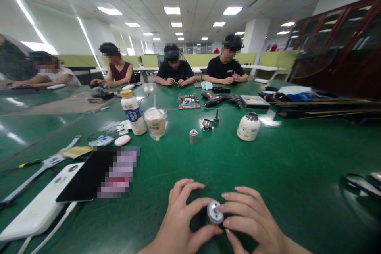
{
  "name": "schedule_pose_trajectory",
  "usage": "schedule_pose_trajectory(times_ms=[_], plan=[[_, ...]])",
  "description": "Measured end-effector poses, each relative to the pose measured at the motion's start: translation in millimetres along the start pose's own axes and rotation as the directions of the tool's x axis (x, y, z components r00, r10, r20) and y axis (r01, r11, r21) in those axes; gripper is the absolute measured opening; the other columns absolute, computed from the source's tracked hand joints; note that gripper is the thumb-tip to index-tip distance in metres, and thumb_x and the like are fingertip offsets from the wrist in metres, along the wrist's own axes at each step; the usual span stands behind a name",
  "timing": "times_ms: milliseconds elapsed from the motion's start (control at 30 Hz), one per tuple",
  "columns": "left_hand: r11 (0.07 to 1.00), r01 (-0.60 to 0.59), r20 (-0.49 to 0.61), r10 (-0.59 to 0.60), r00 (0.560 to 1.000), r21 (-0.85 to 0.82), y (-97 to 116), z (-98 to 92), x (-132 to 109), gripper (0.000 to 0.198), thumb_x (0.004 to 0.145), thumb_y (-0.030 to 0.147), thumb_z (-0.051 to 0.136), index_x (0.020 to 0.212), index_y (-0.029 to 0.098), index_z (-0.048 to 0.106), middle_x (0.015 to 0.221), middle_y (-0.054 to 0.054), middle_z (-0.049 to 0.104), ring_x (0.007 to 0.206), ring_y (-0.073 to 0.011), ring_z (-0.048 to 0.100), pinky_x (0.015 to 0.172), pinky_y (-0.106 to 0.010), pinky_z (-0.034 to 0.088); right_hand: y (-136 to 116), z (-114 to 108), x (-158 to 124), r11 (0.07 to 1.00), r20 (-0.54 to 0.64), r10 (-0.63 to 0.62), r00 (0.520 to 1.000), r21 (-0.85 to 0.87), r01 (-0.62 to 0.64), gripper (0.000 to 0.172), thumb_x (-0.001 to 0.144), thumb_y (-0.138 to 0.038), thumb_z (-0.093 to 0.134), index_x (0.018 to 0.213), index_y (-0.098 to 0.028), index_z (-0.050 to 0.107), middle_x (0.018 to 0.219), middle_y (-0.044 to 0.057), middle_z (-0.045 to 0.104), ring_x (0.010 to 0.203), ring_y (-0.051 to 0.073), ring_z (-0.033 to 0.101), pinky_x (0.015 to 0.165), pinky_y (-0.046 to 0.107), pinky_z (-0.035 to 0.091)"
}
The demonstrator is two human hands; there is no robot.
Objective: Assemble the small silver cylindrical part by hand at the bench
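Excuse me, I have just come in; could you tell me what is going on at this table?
The person's left hand holds a small metal cylinder between thumb and index finger, while the right hand's fingers touch its top. Farther forward on the green table, a similar metal canister stands upright, left of a cream-coloured bottle. Other people sit across the table.

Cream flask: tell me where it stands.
In the head view, the cream flask stands right of centre on the green table, beyond the right hand, this side of the flat box.
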State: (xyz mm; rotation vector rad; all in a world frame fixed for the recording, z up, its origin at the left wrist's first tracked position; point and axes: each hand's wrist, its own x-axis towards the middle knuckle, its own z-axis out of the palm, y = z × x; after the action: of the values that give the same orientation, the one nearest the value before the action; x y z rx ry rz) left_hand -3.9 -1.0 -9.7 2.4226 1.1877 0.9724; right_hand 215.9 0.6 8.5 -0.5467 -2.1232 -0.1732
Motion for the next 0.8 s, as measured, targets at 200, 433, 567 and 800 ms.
schedule_pose_trajectory(times_ms=[200,433,567,800], plan=[[1.0,-0.017,-0.02,0.017,1.0,-0.005,-0.7,0.8,-0.2,0.034,0.083,0.035,0.077,0.114,0.031,0.066,0.123,-0.01,0.058,0.118,-0.035,0.043,0.095,-0.061,0.045,-1.0,-2.2,2.4,0.999,0.055,-0.031,0.998,-0.036,0.033,0.031,0.077,-0.005,0.055,0.101,-0.024,0.061,0.101,0.001,0.08,0.1,0.018,0.073,0.099,0.033,0.047],[1.0,-0.009,-0.009,0.009,1.0,0.003,0.3,0.6,-1.2,0.034,0.082,0.037,0.077,0.114,0.03,0.067,0.123,-0.01,0.058,0.118,-0.0352,0.044,0.095,-0.059,0.046,-1.8,-1.5,3.5,1.0,0.045,-0.007,0.999,0.008,0.007,0.027,0.077,-0.006,0.058,0.096,-0.024,0.065,0.099,0.0,0.081,0.098,0.016,0.073,0.102,0.031,0.046],[1.0,-0.005,-0.004,0.005,1.0,0.009,0.6,-0.2,-0.9,0.034,0.082,0.035,0.077,0.113,0.03,0.067,0.124,-0.01,0.058,0.118,-0.0355,0.044,0.095,-0.06,0.046,-2.4,-3.4,3.8,1.0,0.05,-0.009,0.999,-0.006,0.009,0.025,0.079,-0.007,0.058,0.096,-0.025,0.065,0.1,-0.002,0.081,0.097,0.015,0.073,0.101,0.031,0.047],[1.0,0.009,-0.009,-0.009,1.0,-0.004,0.3,0.7,-1.9,0.033,0.08,0.035,0.079,0.111,0.03,0.068,0.125,-0.01,0.058,0.12,-0.0361,0.043,0.096,-0.06,0.045,-1.2,-6.4,4.2,0.977,0.089,-0.2,0.976,-0.062,0.206,0.017,0.098,-0.021,0.053,0.092,-0.025,0.068,0.101,-0.002,0.081,0.099,0.012,0.073,0.108,0.028,0.042]])
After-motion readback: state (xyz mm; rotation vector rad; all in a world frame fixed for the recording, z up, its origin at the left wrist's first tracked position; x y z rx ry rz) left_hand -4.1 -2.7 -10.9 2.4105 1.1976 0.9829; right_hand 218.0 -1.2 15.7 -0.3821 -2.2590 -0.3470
